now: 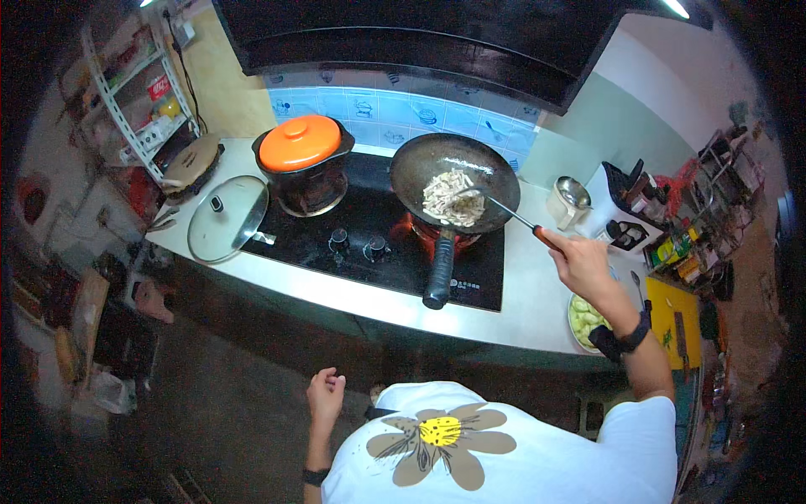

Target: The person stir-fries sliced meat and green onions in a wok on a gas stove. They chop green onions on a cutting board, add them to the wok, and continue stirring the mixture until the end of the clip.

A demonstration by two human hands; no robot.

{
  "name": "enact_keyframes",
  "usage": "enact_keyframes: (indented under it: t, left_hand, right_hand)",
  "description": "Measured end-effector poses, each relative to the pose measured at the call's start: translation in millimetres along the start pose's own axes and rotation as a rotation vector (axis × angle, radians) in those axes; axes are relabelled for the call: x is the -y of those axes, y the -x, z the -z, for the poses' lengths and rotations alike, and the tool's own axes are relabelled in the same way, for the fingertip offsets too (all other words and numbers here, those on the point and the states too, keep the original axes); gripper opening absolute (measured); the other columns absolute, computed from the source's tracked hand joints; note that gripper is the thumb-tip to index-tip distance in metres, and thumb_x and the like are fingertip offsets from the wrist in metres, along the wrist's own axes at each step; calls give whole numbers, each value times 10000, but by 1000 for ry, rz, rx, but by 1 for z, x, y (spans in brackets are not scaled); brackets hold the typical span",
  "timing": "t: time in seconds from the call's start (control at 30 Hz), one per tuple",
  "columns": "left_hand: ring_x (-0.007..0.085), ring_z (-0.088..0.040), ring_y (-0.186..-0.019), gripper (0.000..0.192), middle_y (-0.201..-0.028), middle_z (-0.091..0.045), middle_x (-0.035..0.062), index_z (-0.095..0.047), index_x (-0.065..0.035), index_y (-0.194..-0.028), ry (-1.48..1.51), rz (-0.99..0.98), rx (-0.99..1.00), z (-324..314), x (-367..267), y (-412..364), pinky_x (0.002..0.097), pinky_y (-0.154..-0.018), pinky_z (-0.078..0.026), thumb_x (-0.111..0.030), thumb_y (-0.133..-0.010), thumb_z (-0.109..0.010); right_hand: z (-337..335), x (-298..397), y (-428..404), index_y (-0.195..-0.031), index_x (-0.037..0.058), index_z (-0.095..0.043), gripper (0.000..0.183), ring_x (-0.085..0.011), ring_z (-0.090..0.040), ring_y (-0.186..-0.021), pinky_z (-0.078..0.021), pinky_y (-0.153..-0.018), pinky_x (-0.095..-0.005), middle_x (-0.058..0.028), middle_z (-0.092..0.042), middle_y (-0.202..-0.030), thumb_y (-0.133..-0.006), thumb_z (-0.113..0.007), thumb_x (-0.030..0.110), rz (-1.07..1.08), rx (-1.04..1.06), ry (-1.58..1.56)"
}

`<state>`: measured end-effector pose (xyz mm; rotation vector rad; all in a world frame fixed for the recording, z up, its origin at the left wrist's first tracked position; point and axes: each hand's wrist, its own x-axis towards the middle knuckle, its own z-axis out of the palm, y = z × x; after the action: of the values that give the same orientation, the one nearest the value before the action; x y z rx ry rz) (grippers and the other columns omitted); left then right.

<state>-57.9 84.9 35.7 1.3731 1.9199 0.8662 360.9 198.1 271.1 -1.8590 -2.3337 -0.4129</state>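
Observation:
My right hand grips the wooden handle of a metal spatula. Its head rests among pale sliced strips of food, perhaps meat or mushroom, in a dark wok. The wok sits over a glowing burner on the right of a black glass cooktop, its black handle pointing toward me. My left hand hangs low in front of the counter, fingers loosely curled and holding nothing; whether they touch the palm is unclear. Below my right wrist stands a bowl of cut green vegetable pieces, partly hidden by the forearm.
An orange-lidded dark pot stands on the left burner. A glass lid lies at the cooktop's left edge. To the right are a metal cup, seasoning containers, and a knife on a yellow cutting board. A range hood overhangs the back.

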Motion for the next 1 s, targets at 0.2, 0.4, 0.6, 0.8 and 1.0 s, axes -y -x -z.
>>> enact_keyframes:
  t: [0.2, 0.4, 0.6, 0.8, 1.0]
  left_hand:
    - [176, -565, -636, 278, -759, -574, 107, -582, -1, -954, 32, 18, 11, 3, -7, 1, 295, -605, -464, -146, -722, -632]
    - [174, -562, -635, 284, -771, -571, 109, -578, -6, -959, 38, 63, 40, 1, 11, 5, 295, -606, -465, -157, -725, -634]
    - [180, -565, -631, 276, -780, -575, 111, -580, -7, -948, 1, 16, 30, 1, 11, 0, 300, -609, -467, -161, -725, -632]
    - [188, -570, -633, 281, -789, -579, 115, -578, -5, -947, 18, 45, 59, -3, 17, 1, 306, -612, -467, -165, -722, -634]
    - [176, -563, -626, 279, -774, -574, 108, -584, -8, -944, 39, -11, 80, -11, 13, -10, 297, -614, -466, -161, -718, -639]
  right_hand:
    - [-31, 5, -26, -1067, 209, -554, 314, -291, -574, -584, -428, -502, -423, -115, -585, -645, -755, -552, 170, 56, -24, -22]
    - [-46, 2, -41, -1035, 178, -578, 283, -302, -582, -611, -444, -533, -428, -119, -596, -665, -754, -543, 159, -31, -118, -89]
    - [-50, 13, -47, -1035, 187, -577, 283, -308, -583, -596, -450, -527, -422, -125, -597, -653, -757, -532, 158, -50, -86, -116]
    - [-52, 20, -27, -1055, 210, -563, 291, -301, -579, -575, -443, -500, -414, -110, -578, -608, -766, -532, 188, 16, -22, -63]
    - [-43, 12, -15, -1040, 213, -571, 267, -290, -576, -578, -440, -504, -411, -107, -587, -634, -776, -535, 215, -8, -57, -135]
